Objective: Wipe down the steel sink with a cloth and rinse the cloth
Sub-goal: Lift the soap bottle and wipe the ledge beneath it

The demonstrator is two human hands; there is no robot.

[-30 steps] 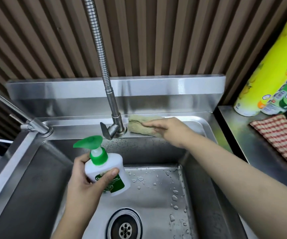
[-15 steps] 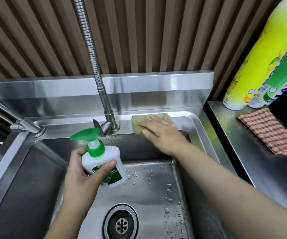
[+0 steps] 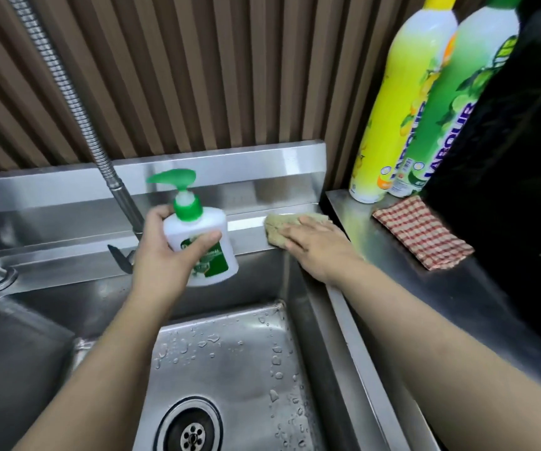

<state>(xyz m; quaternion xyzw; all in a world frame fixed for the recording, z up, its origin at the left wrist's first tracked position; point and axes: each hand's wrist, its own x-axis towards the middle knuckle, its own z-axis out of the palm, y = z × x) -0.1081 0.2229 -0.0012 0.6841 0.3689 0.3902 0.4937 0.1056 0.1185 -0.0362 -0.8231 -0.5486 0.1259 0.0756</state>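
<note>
Now press the cloth (image 3: 278, 226) flat under the right grip (image 3: 318, 249), fingers straight, on the back ledge of the sink (image 3: 247, 224) by its right corner; wipe evenly into the corner seam. Hold the soap bottle (image 3: 204, 245), clasped in the left grip (image 3: 162, 257), clear of the ledge.

- Head cam, wide-angle: sits close above sink (image 3: 230, 379), looks fwd & down.
- Faces slatted wall (image 3: 197, 76); sink's back-right corner approx. mid-frame.

Glossy wet steel sink (image 3: 353, 336), rough fibrous cloth (image 3: 279, 227), smooth plastic bottle (image 3: 204, 236).
</note>
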